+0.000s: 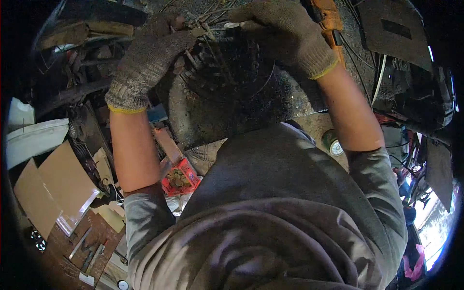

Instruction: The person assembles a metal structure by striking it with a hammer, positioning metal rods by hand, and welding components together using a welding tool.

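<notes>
Both hands wear grey knitted gloves with yellow cuffs and reach to the far edge of the view. My left hand point(162, 50) is closed, its fingers curled by a cluster of thin metal rods point(212, 46). What it grips is too dark to make out. Across from it, my right hand point(287, 36) is closed too, with a small pale, shiny tip point(232, 25) showing at its fingers. The rest of that piece is hidden by the glove. Below the hands lies a dark, stained work surface point(203, 116) with more rods and wires on it.
An orange tool or metal part point(329, 19) lies beyond my right wrist, beside loose cables point(357, 53). Cardboard point(63, 186) and a brown board with hand tools point(84, 241) are at the left. A red plastic basket point(193, 179) stands near my left forearm.
</notes>
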`<state>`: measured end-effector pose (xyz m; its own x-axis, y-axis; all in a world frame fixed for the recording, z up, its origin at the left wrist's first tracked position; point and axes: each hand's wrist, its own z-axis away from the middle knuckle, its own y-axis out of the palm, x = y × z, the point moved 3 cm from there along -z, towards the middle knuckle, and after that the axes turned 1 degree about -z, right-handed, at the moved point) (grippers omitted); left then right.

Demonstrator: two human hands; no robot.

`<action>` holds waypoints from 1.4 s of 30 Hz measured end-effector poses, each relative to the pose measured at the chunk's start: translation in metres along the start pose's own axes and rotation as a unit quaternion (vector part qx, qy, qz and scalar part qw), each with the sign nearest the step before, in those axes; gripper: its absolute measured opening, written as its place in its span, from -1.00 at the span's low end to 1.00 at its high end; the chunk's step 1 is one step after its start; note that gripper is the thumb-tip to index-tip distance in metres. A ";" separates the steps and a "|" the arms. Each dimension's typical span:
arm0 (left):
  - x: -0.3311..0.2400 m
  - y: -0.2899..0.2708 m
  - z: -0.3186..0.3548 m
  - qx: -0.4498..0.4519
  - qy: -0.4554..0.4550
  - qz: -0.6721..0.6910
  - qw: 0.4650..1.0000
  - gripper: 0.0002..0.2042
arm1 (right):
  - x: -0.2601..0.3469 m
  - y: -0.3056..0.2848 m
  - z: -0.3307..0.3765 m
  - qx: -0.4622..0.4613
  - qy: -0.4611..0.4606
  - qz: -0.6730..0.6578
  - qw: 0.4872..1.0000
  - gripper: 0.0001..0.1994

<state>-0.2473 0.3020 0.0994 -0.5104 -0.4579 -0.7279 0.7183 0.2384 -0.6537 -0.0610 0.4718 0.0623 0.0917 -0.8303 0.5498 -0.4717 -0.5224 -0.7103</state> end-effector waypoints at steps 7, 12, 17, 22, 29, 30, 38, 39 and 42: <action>-0.014 0.007 0.003 -0.035 -0.025 0.016 0.999 -0.75 | -0.015 0.025 -0.006 -0.089 -0.099 -0.128 0.983 -0.74; -0.003 0.003 -0.002 -0.018 -0.026 -0.032 0.999 -0.75 | 0.004 0.028 -0.025 0.011 -0.091 0.020 0.996 -0.76; 0.010 -0.002 -0.008 -0.022 0.084 -0.115 0.990 -0.71 | -0.002 0.035 -0.029 -0.025 -0.150 -0.024 0.988 -0.80; -0.008 0.001 -0.007 -0.001 -0.042 -0.112 0.993 -0.70 | 0.011 0.033 -0.044 0.148 -0.097 0.070 0.982 -0.79; 0.004 -0.002 -0.008 -0.024 0.027 -0.106 0.994 -0.65 | -0.029 0.068 -0.026 0.007 -0.166 -0.052 0.985 -0.78; 0.000 -0.001 -0.010 -0.013 0.002 -0.116 0.993 -0.64 | -0.038 0.074 -0.023 -0.035 -0.181 -0.086 0.979 -0.79; 0.014 -0.014 0.002 -0.032 -0.049 0.124 0.991 -0.63 | 0.000 0.003 -0.039 -0.055 -0.022 -0.065 0.996 -0.76; 0.024 -0.022 0.002 -0.047 -0.063 0.192 0.978 -0.62 | -0.004 -0.003 -0.036 -0.059 0.010 -0.114 0.992 -0.75; 0.033 -0.038 0.009 -0.093 -0.093 0.276 0.952 -0.60 | -0.007 -0.009 -0.029 -0.066 0.039 -0.133 0.988 -0.76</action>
<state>-0.2868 0.2699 0.1019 0.0254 -0.3599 -0.9327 0.7481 0.6257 -0.2211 -0.0830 0.4881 0.0784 0.1626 -0.6475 0.7446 -0.5513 -0.6854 -0.4757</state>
